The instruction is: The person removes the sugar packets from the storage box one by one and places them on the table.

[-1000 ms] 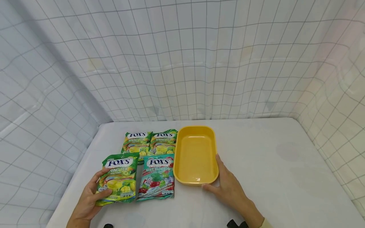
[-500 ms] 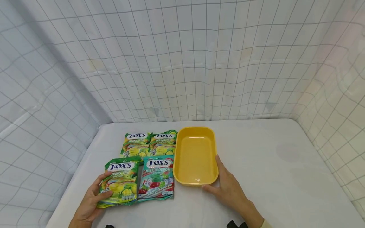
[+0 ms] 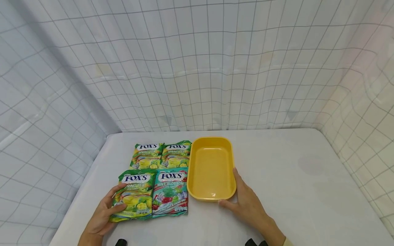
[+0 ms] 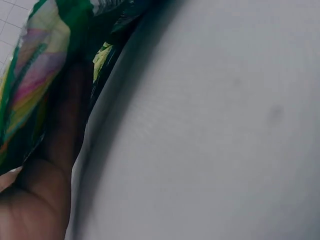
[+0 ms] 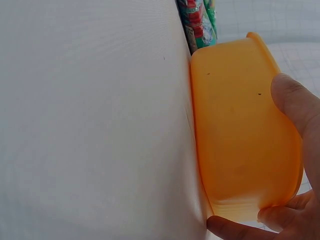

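Note:
My left hand (image 3: 104,212) holds a green Fox's Spring Tea candy bag (image 3: 138,198) by its left edge, thumb across the front. In the left wrist view, fingers (image 4: 67,120) lie against the bag's foil. The bag's right edge meets a teal Fox's Mint Blossom candy bag (image 3: 170,193). Right of that bag stands a yellow plastic tub (image 3: 212,174) with nothing in it. Around the tub's near right corner curls my right hand (image 3: 247,205). The right wrist view shows its thumb on the tub's outer wall near the rim and its other fingers low on the adjoining side.
Behind the front pair lie two more Spring Tea bags (image 3: 147,157), side by side, the right one close to the tub. All rest on a white-covered table (image 3: 292,181). White grid-patterned sheets (image 3: 215,78) enclose its back and sides.
The left hand has moved the Spring Tea bag slightly to the right, closing the gap beside the Mint Blossom bag. The right hand and the tub have stayed in place.

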Demonstrator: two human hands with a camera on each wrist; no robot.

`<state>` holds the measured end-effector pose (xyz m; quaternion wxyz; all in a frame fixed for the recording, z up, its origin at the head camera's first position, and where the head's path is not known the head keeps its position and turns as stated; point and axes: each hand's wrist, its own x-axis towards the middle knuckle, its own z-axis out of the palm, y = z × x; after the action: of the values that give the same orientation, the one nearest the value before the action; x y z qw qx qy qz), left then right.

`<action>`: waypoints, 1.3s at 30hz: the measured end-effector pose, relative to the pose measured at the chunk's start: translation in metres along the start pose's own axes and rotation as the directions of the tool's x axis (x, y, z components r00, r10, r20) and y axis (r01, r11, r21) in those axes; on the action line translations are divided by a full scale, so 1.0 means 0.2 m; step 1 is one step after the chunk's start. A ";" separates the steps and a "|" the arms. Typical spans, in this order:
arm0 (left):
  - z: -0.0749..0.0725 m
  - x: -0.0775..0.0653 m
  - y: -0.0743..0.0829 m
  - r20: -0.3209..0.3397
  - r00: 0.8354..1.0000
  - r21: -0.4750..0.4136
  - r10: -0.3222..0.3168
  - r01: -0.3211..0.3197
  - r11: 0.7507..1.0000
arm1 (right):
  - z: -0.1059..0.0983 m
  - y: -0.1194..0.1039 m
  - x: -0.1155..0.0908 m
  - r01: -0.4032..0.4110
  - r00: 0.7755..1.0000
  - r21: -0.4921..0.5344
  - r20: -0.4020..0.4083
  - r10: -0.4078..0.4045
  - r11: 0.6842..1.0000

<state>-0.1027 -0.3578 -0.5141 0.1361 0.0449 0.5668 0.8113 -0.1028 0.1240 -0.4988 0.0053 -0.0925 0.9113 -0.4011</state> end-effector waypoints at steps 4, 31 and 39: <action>0.00 0.00 -0.01 -0.019 1.000 0.031 -0.005 0.006 1.000 | 0.00 -0.01 0.00 0.002 1.000 -0.003 0.004 -0.002 1.000; 0.10 0.05 0.08 -0.252 0.967 0.668 0.024 0.155 0.728 | 0.00 0.00 0.00 -0.009 1.000 -0.006 0.004 0.010 1.000; 0.13 0.04 0.13 -0.263 0.965 0.613 0.013 0.156 0.774 | 0.00 0.00 0.00 0.018 1.000 -0.022 -0.012 -0.018 1.000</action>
<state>-0.1088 -0.3396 -0.4806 0.0710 -0.0376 0.8188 0.5684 -0.1022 0.1234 -0.4994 -0.0050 -0.0982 0.9149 -0.3915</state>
